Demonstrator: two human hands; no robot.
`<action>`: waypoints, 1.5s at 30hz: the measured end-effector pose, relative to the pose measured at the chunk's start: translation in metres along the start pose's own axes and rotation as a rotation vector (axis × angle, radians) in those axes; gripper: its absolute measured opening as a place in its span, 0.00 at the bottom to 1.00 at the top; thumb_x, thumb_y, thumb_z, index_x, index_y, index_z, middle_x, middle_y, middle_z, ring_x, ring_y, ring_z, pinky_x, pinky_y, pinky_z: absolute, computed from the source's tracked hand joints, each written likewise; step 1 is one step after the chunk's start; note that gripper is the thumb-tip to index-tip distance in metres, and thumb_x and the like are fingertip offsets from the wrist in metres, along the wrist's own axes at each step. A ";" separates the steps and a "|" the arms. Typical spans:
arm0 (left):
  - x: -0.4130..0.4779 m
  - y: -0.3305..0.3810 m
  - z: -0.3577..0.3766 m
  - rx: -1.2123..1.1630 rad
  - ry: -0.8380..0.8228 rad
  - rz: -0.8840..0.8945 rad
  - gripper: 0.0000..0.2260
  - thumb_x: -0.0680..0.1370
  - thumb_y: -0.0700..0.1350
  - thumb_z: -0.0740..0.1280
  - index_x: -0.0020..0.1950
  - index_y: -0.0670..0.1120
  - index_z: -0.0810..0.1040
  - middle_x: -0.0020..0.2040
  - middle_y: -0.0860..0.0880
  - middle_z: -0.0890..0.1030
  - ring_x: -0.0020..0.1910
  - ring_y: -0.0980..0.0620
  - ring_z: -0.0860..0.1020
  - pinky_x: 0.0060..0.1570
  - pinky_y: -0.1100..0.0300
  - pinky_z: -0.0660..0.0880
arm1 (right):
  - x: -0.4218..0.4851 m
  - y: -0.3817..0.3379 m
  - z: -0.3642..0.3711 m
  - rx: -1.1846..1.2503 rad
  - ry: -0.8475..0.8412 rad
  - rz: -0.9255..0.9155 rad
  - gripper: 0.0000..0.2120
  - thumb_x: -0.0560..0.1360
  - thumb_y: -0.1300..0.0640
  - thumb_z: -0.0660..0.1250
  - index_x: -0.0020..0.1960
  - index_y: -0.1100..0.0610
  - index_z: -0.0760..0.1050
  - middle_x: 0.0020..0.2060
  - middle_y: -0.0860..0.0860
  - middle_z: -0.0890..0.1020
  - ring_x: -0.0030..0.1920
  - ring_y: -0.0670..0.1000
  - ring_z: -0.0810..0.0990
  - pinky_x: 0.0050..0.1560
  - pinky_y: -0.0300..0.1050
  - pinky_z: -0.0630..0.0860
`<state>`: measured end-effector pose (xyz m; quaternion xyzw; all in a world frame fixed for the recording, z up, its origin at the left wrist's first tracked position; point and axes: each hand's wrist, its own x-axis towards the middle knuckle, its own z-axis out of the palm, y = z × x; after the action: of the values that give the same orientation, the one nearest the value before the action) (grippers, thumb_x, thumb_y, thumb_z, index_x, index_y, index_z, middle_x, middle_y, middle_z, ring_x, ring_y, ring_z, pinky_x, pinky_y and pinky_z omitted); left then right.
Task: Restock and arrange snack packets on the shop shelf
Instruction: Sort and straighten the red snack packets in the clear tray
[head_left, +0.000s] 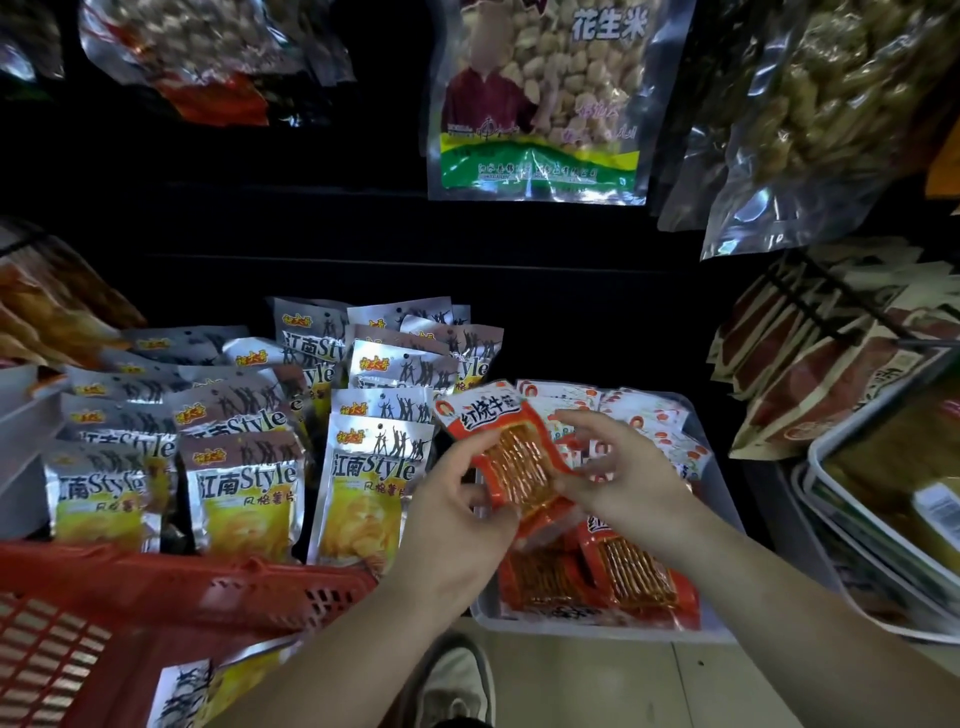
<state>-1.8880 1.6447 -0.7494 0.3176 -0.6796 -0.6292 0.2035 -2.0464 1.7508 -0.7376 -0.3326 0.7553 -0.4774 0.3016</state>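
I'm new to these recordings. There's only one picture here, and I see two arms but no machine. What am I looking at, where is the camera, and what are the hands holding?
There is no machine here. A person is working with bare hands, and the single picture comes from a wide-angle camera worn on the head, looking down at a shop shelf. The left hand and right hand both grip one orange-red snack packet with a clear window. They hold it above a pale plastic tray that contains more red packets of the same kind. To the left of the tray stand rows of silver-and-yellow crisp packets. A red plastic mesh basket sits nearest the camera at lower left, and a clear bag of peanuts hangs above.
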 end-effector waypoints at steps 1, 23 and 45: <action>0.000 -0.001 0.001 0.055 0.022 0.033 0.25 0.77 0.33 0.73 0.65 0.59 0.76 0.49 0.61 0.86 0.48 0.60 0.84 0.48 0.55 0.83 | 0.000 -0.002 0.001 -0.075 0.023 -0.055 0.24 0.78 0.61 0.74 0.65 0.37 0.76 0.62 0.43 0.76 0.57 0.40 0.80 0.44 0.35 0.81; 0.001 -0.002 -0.004 -0.047 0.005 -0.033 0.30 0.80 0.35 0.71 0.74 0.62 0.71 0.62 0.60 0.83 0.58 0.62 0.82 0.56 0.59 0.82 | 0.000 -0.001 -0.019 0.220 -0.235 0.152 0.40 0.77 0.73 0.70 0.73 0.33 0.70 0.57 0.48 0.86 0.55 0.53 0.87 0.48 0.52 0.82; 0.002 -0.014 0.003 0.216 0.037 0.155 0.17 0.80 0.36 0.69 0.55 0.60 0.80 0.56 0.63 0.81 0.49 0.58 0.82 0.43 0.65 0.78 | 0.001 -0.013 -0.002 0.140 0.118 -0.040 0.41 0.83 0.69 0.63 0.78 0.28 0.56 0.75 0.41 0.62 0.67 0.52 0.79 0.46 0.46 0.83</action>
<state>-1.8888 1.6450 -0.7643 0.2959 -0.7620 -0.5287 0.2287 -2.0455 1.7472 -0.7249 -0.2971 0.7297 -0.5536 0.2696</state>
